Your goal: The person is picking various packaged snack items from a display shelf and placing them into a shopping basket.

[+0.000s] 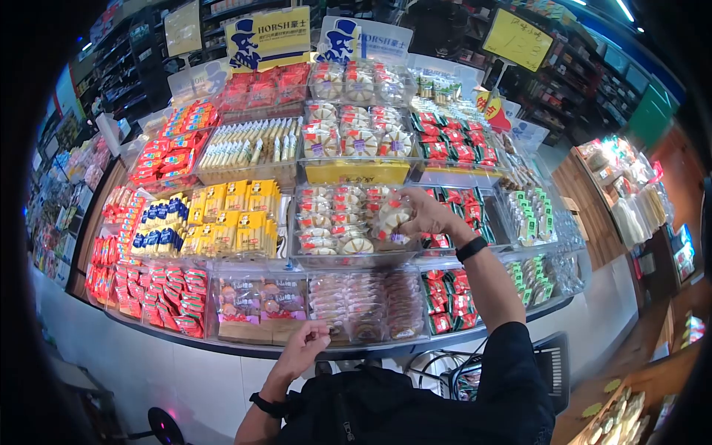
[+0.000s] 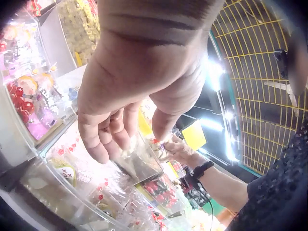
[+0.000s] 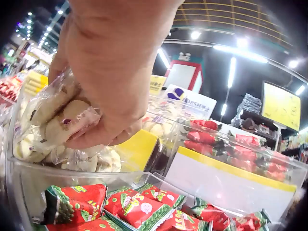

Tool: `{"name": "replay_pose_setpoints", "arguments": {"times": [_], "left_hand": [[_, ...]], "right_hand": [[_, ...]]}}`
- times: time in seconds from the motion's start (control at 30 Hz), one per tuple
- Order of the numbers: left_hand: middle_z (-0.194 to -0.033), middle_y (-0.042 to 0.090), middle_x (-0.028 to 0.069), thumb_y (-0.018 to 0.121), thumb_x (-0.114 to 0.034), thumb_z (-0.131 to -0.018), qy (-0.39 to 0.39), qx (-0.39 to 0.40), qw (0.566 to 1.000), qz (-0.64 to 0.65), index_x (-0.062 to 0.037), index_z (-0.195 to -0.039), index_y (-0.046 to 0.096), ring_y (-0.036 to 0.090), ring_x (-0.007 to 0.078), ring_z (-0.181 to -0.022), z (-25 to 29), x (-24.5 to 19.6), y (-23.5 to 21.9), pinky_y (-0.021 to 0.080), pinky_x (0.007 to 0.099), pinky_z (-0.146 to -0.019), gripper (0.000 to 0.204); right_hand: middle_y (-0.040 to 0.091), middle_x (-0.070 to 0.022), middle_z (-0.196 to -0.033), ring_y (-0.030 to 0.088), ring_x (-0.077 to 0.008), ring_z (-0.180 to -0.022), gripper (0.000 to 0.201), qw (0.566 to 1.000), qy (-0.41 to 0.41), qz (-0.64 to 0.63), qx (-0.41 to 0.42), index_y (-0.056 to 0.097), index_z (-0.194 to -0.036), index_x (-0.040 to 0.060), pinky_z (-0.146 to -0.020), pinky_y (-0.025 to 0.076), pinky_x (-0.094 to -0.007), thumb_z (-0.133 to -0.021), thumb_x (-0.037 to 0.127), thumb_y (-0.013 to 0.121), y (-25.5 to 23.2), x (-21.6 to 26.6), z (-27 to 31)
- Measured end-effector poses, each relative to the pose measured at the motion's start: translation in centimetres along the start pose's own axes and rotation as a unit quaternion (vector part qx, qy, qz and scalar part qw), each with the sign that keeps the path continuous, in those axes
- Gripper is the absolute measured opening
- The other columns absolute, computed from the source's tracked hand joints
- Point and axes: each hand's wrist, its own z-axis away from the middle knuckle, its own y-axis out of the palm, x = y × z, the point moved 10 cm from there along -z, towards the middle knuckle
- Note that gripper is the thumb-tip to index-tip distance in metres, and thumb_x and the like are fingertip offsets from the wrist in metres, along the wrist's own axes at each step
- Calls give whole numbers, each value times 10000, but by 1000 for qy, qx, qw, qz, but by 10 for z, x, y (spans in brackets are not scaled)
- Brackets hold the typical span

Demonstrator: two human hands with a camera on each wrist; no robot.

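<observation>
nearest the person, the left hand (image 1: 302,350) hung by the front edge of the stand (image 1: 252,348), its fingers loosely bent and gripping nothing; it seemed held low so that it stayed out of the other arm's way; just beyond it lay front packs (image 1: 367,293), piled in columns, likely so that many fitted side by side; farther in, the right hand (image 1: 434,213) gripped a bun pack (image 1: 393,222), its digits closed about the clear wrapper, perhaps to spare the bun a hard squeeze; that pack was over the right side of a clear bin (image 1: 356,261) of like packs, whose walls presumably stopped them mixing with the red bags (image 3: 139,208) alongside; behind, an upper bin (image 1: 354,160) stood above a yellow strip (image 1: 352,173), probably raised so its packs showed over the lower ones; farthest off, signs (image 1: 278,33) rose at the back, apparently to be read above the goods
</observation>
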Motion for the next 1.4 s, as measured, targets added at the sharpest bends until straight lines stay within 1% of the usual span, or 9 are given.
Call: {"name": "replay_pose_setpoints", "arguments": {"times": [0.07, 0.2, 0.23, 0.3, 0.4, 0.57, 0.83, 1.13, 1.4], "left_hand": [[-1045, 572, 23, 609, -73, -887, 30, 12, 999, -21, -66, -1215, 520, 542, 111, -1001, -3, -15, 1, 453, 273, -867, 340], [-1163, 512, 73, 633, -106, -882, 42, 22, 990, 136, -98, -1340, 399, 541, 202, -1073, -15, -49, 15, 471, 422, -940, 514], [-1194, 492, 88, 650, -135, -877, 27, 24, 975, 221, -107, -1373, 362, 534, 231, -1098, -19, -56, 23, 468, 470, -953, 574], [-1293, 437, 111, 736, -327, -820, 17, 69, 927, 368, -144, -1455, 262, 465, 329, -1214, -27, -77, 43, 403, 631, -992, 813], [-1383, 418, 95, 716, -504, -784, 57, 127, 879, 455, -165, -1468, 268, 406, 336, -1287, -35, -108, 63, 352, 660, -1014, 885], [-1468, 385, 99, 557, -687, -798, 51, 96, 882, 459, -106, -1467, 289, 367, 336, -1345, -41, -114, 50, 317, 512, -1092, 925], [-1352, 503, 133, 614, -592, -827, 91, 104, 889, 436, -57, -1406, 367, 510, 321, -1225, -37, -109, 45, 422, 485, -1027, 825], [-1311, 537, 120, 613, -576, -839, 71, 134, 886, 439, -55, -1382, 405, 533, 305, -1193, -31, -91, 50, 439, 476, -1010, 781], [-1305, 532, 97, 613, -612, -823, 34, 218, 929, 297, -58, -1353, 434, 532, 272, -1191, -16, -72, 77, 443, 431, -1004, 787]], "right_hand": [[605, -101, -1068, 588, -202, -923, 649, 958, 128, -256, -17, 461, -1251, 38, -831, 493, -318, -690, 102, 781, -2, -20, 14], [630, -103, -1054, 628, -168, -867, 740, 924, 165, -340, -55, 398, -1315, 31, -655, 512, -283, -694, 70, 798, -12, 27, 44], [616, -89, -1110, 617, -157, -954, 700, 904, 50, -410, -111, 411, -1304, 43, -748, 525, -288, -716, 51, 791, -2, 31, 43], [544, -60, -1246, 547, -156, -1137, 709, 876, 34, -466, -118, 407, -1317, 51, -958, 474, -308, -719, 8, 785, 16, 85, 60], [493, -66, -1248, 537, -175, -1136, 804, 882, -11, -444, -158, 361, -1351, 58, -941, 486, -310, -682, 23, 806, 56, 124, 71], [243, -184, -1423, 307, -269, -1336, 1069, 898, -6, -395, -193, 86, -1458, 9, -1106, 305, -401, -698, 130, 828, 88, 160, 89], [264, -255, -1400, 291, -401, -1321, 1201, 965, -45, -138, -219, 95, -1456, -16, -1111, 239, -463, -649, 462, 845, 83, 185, 107], [251, -271, -1432, 246, -429, -1362, 1158, 977, -33, 30, -211, 116, -1460, -22, -1126, 207, -473, -676, 468, 814, 90, 201, 120], [366, -214, -1351, 394, -373, -1249, 1018, 937, 11, -63, -343, 240, -1432, -3, -1071, 291, -448, -679, 338, 834, 81, 204, 167]]}}
